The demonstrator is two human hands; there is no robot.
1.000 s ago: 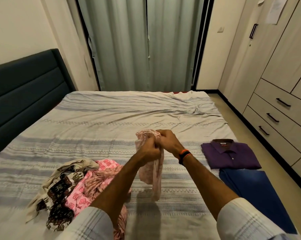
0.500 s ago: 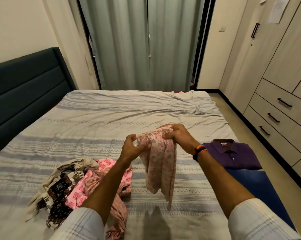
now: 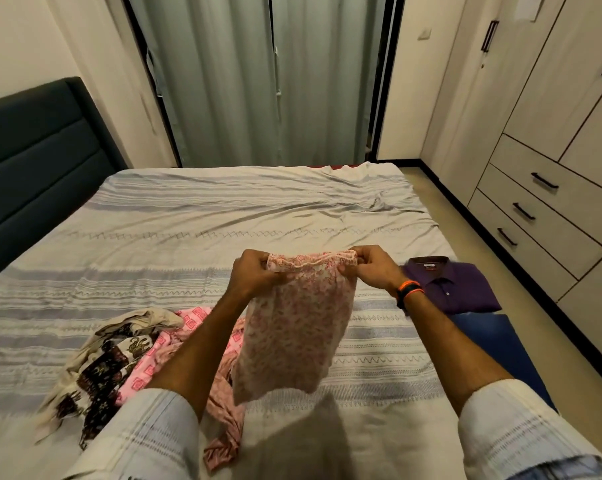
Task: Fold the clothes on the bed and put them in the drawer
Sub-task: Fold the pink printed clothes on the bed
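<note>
A pale pink flowered garment (image 3: 292, 327) hangs spread above the bed (image 3: 223, 216). My left hand (image 3: 254, 273) grips its top left corner and my right hand (image 3: 374, 266) grips its top right corner. A heap of unfolded clothes lies at the near left: a cream and brown patterned piece (image 3: 102, 362) and a bright pink patterned piece (image 3: 154, 362). On the bed's right side a folded purple shirt (image 3: 455, 285) lies flat, with a folded blue garment (image 3: 493, 344) just in front of it. The wardrobe drawers (image 3: 542, 209) at the right are closed.
A dark padded headboard (image 3: 33, 161) runs along the left. Grey curtains (image 3: 268, 81) hang behind the bed's far end. A strip of floor (image 3: 500, 271) separates the bed from the wardrobe. Another dusty pink cloth (image 3: 227, 410) trails below my left arm.
My hands have moved apart along the garment's top edge. The bunched pink garment now hangs spread out wide and flat between them.
</note>
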